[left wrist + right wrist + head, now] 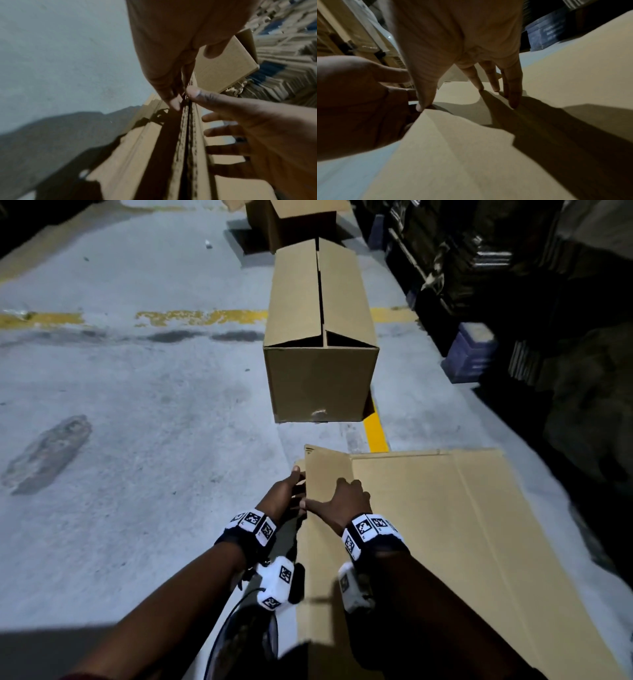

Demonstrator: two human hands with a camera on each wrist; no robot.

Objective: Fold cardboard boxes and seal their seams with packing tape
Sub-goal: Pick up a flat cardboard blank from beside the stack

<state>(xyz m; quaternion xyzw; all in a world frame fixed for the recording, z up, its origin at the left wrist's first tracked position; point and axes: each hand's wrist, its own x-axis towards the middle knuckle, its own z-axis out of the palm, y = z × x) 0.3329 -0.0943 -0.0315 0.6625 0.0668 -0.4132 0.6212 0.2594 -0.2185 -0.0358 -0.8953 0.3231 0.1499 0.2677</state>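
One flattened cardboard box (428, 525) lies at six o'clock; left hand (286, 494) pinches its left edge, right hand (346, 501) presses it, fingers spread. Two assembled boxes (318, 344) stand at twelve

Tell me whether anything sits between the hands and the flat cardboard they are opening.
Nothing visible does. The left hand is at the flat cardboard's left edge, and the right hand rests spread on its top panel, both already touching it.

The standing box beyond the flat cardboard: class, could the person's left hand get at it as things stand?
Probably not without stepping forward. The standing box sits apart from the flat cardboard, with bare floor between. Nothing blocks the way, but the left hand is busy at the flat cardboard's edge.
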